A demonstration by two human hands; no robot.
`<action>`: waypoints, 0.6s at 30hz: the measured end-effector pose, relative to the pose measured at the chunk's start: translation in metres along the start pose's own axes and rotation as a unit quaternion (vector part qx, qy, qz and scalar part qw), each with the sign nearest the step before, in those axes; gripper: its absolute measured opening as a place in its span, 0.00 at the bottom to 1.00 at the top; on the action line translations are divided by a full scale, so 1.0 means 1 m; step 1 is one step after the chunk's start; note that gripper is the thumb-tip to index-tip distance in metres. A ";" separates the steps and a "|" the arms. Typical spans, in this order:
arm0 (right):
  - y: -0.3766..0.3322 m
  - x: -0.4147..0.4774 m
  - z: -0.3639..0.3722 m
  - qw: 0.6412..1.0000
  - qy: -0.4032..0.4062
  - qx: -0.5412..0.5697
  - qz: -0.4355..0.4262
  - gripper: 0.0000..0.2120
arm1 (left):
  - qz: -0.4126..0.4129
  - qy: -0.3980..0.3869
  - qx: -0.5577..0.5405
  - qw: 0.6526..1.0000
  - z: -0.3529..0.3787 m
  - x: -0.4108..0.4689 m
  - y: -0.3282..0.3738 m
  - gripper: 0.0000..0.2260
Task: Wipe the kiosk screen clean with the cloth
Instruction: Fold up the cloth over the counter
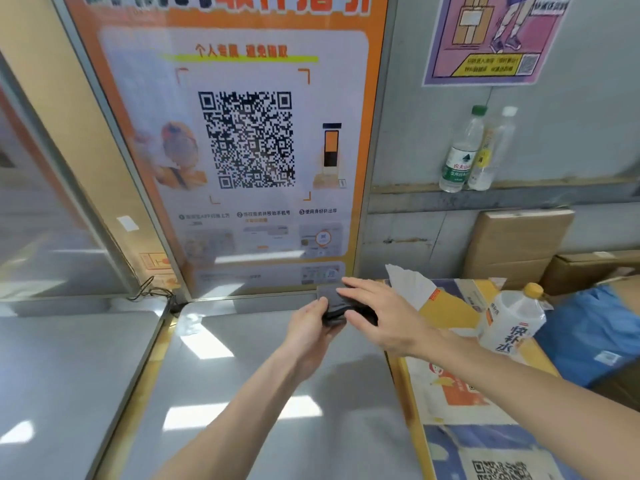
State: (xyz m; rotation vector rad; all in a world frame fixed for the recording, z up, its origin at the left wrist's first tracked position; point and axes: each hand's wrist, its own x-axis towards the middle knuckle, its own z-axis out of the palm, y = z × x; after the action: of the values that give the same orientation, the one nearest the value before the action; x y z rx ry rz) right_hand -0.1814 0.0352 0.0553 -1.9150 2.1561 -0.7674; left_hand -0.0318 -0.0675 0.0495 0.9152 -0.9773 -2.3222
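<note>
Fingers (363, 287) of your right hand (388, 317) lie straight and spread, flat across the top of the cloth (332, 301), palm down. Nothing curls there: it's a press, not a grip. Underneath, your left hand (308, 329) does the holding, with the thumb (320, 304) laid on the cloth's near left edge and the other fingers curled up round it from below. So the cloth is sandwiched between your two hands, dark and folded into a small wad.

And where is it? Right down at the lower right corner of the screen (242, 150), level with the bottom frame. Whether it touches the glass you cannot tell from this angle. The screen stands upright in front of you, orange-bordered, with a big QR code in the middle and rows of small text beneath.

Both forearms reach in over the grey counter (270, 393), which shines with bright ceiling reflections. A black cable (152, 292) loops at the screen's lower left corner. To your right, just beside your right wrist, a white bottle (512, 323) with a yellow cap stands on a printed box (446, 306), and a blue bag (588, 334) lies beyond it. Two clear bottles (462, 154) stand together on the wall ledge, under a pink poster (491, 36).
</note>
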 end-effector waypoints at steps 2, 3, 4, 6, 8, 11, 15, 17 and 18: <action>-0.011 -0.001 -0.002 0.995 0.024 0.051 0.080 0.24 | -0.002 -0.002 0.005 1.000 -0.008 -0.012 0.004 0.17; -0.014 0.000 -0.002 0.988 0.024 0.090 0.124 0.23 | -0.002 -0.001 0.009 1.000 -0.011 -0.016 0.005 0.17; -0.017 -0.001 -0.002 0.977 0.014 0.133 0.169 0.23 | -0.002 0.001 0.014 1.000 -0.014 -0.022 0.004 0.17; -0.018 -0.001 -0.001 0.952 -0.007 0.201 0.232 0.23 | 0.002 0.007 0.017 1.000 -0.020 -0.029 0.002 0.18; -0.018 -0.005 -0.001 0.932 -0.022 0.239 0.272 0.17 | 0.003 0.015 0.022 1.000 -0.024 -0.038 -0.002 0.18; -0.017 -0.018 0.001 0.908 -0.049 0.274 0.313 0.08 | 0.000 0.028 0.065 0.998 -0.030 -0.050 -0.016 0.17; -0.011 -0.045 0.012 0.891 -0.087 0.287 0.340 0.07 | -0.014 0.050 0.172 0.984 -0.041 -0.066 -0.045 0.12; -0.008 -0.061 0.022 0.887 -0.091 0.285 0.351 0.11 | -0.020 0.062 0.220 0.973 -0.050 -0.072 -0.064 0.09; -0.006 -0.069 0.027 0.887 -0.096 0.280 0.355 0.12 | -0.025 0.070 0.242 0.968 -0.055 -0.074 -0.073 0.09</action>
State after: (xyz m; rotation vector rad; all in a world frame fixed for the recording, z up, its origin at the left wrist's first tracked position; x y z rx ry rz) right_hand -0.1526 0.0937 0.0204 -0.7909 1.9807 -0.8560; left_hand 0.0466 0.0014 -0.0049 1.2810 -1.5066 -2.0532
